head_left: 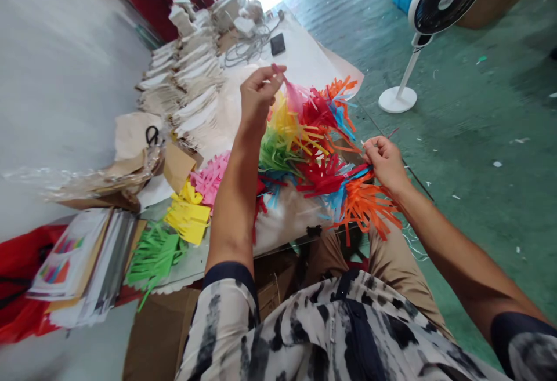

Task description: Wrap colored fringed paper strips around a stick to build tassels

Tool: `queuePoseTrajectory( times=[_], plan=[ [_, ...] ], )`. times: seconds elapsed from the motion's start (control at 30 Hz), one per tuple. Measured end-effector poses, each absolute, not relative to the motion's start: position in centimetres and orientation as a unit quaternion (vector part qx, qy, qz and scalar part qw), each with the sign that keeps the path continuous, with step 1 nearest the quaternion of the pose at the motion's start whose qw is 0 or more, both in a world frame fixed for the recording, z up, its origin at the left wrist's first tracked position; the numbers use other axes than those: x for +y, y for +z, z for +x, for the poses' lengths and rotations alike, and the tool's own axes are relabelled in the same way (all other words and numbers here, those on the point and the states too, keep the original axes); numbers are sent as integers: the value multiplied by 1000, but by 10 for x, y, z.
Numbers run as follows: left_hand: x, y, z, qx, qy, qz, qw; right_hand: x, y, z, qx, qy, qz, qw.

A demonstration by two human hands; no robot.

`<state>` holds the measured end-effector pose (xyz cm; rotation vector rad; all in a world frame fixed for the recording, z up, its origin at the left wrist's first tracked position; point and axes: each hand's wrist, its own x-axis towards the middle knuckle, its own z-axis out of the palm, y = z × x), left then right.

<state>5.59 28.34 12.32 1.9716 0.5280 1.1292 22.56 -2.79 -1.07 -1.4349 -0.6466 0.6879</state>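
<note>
My left hand (260, 95) is raised above the table, its thumb and fingers pinched on the twisted top of a pink tissue-paper tassel (296, 98). Lower and to the right, my right hand (385, 163) is closed at the table edge, apparently on the twisted stem of a tassel. A thin dark reddish tip sticks out past its fingers. Orange tassel strips (368, 201) hang beneath that hand beside blue ones. Between my hands lie fringed yellow (289, 126), green (278, 153) and red (324, 175) tassels, bunched together.
Fringed pink (213, 175), yellow (188, 218) and green paper (156, 253) lie left of my left arm. Stacked white bundles (191, 73) line the wall side. A phone (277, 44) and cables (248, 50) lie farther back. A white fan (398, 100) stands on the floor.
</note>
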Motion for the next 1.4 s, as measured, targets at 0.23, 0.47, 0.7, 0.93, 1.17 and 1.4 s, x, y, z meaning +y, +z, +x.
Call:
queuePoseTrajectory(
  times=[0.23,0.47,0.7,0.93,1.17,1.4],
  plan=[
    [284,172,56,248,483,723,428,-29,-9,225,-288,308,-629,653],
    [295,179,49,246,399,737,487,-30,-8,225,-290,309,-636,645],
    [309,198,44,149,524,681,489,-31,-8,225,-286,306,-637,647],
    [229,230,51,110,626,646,422,-31,-5,223,-303,309,-628,646],
    [154,148,75,23,461,821,337,-34,2,212,-315,297,-627,648],
    [99,34,87,100,365,751,541,-41,15,209,-321,273,-627,656]
  ],
)
